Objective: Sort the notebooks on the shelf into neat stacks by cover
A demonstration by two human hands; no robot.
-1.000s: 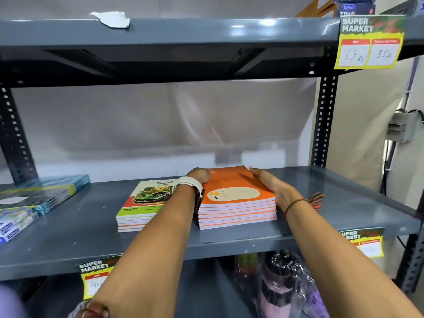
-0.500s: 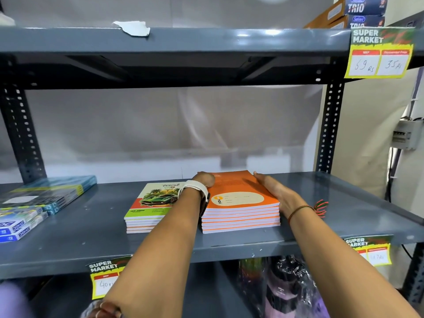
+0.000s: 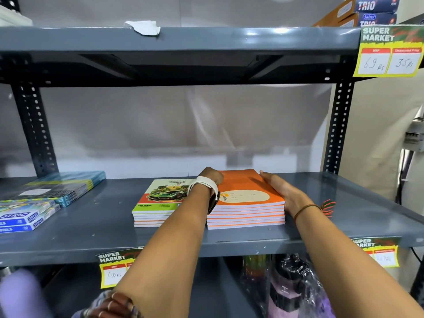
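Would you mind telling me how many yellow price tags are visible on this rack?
3: one price tag on the top shelf's right edge, and two on the middle shelf's front edge, left and right, both partly hidden by arms.

Your single head view, looking forward and slightly down, close to the grey shelf (image 3: 68, 237), level with its middle tier, forearms reaching in from below, upper tier overhead

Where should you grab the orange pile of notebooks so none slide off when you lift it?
Probably by its two long sides, one hand each. The orange stack lies flat, several loose notebooks deep, so squeezing from left and right low down, fingers under the bottom book, keeps them together. The left hand and right hand already flank it. The car-cover stack sits close on the left, leaving little room.
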